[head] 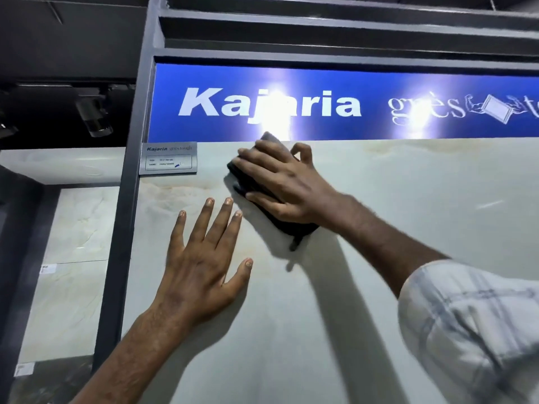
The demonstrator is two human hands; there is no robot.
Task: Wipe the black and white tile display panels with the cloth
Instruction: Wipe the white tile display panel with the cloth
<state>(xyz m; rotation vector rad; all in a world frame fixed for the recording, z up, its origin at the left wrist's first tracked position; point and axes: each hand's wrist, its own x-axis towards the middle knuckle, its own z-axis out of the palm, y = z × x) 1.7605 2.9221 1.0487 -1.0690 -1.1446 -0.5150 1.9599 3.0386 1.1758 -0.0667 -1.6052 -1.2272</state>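
A large pale, white-grey marbled tile panel (379, 228) fills the middle and right of the view, standing upright in a dark grey frame. My right hand (280, 182) presses a dark folded cloth (294, 227) flat against the panel near its top edge; part of the cloth is hidden under the palm. My left hand (204, 258) lies flat on the panel below and to the left of the cloth, fingers spread, holding nothing.
A blue "Kajaria" sign (320, 103) runs above the panel. A small grey label plate (168, 157) sits at the panel's top left corner. The dark grey frame post (125, 214) separates it from more pale tile panels (73, 258) on the left. A spotlight (93, 118) hangs at upper left.
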